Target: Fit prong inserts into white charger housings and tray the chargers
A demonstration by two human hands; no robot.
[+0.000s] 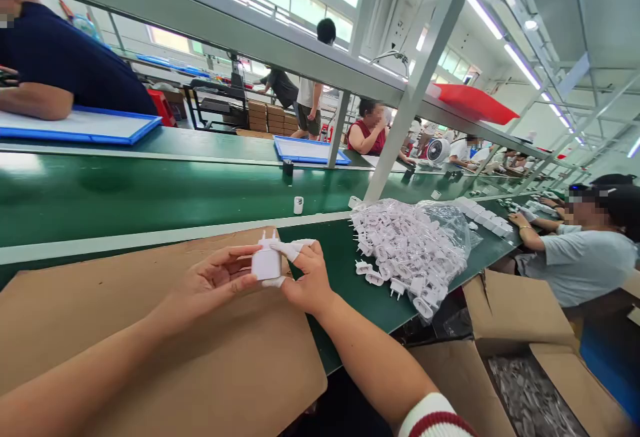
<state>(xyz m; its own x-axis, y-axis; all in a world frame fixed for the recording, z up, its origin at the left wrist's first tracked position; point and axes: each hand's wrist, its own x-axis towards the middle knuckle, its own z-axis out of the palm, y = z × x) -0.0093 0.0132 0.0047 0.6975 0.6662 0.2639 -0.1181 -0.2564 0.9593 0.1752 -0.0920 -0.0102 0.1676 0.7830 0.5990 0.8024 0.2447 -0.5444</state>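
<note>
Both my hands hold one white charger plug (pixel 267 260) above a brown cardboard sheet (pixel 150 330) on the green workbench. My left hand (pixel 220 278) cups it from the left, thumb along its lower edge. My right hand (pixel 306 276), with white finger cots on thumb and fingertips, pinches its right side. The plug's two metal prongs point up.
A heap of white plug parts on clear plastic bags (pixel 410 250) lies to the right. Small white pieces (pixel 299 204) sit on the green conveyor belt (pixel 150 197). An open cardboard box (pixel 530 384) stands lower right. Other people sit along the line; a blue-edged tray (pixel 80 125) is far left.
</note>
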